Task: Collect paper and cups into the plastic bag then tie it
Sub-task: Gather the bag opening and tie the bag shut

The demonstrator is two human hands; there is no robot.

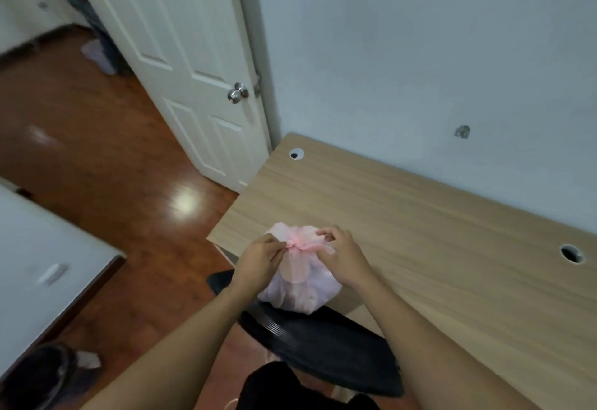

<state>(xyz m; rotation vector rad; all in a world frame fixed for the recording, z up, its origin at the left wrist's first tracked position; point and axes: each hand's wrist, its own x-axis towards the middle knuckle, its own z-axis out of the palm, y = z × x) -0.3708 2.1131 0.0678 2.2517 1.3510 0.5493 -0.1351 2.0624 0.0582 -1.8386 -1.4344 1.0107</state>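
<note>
A full pink plastic bag [298, 290] sits at the front left corner of the wooden desk [420, 216], its top gathered into a pink twist. My left hand [260, 256] pinches the gathered neck on its left side. My right hand [339, 251] pinches the loose end of the bag's top on the right. Pale lumps show faintly through the plastic; what they are cannot be told. No loose paper or cups lie on the desk.
A black chair [323, 341] stands just below the bag at the desk's front edge. The desk has two cable holes [296, 153]. A white door [193, 86] and wall are behind. A dark bin [42, 374] stands on the wooden floor at lower left.
</note>
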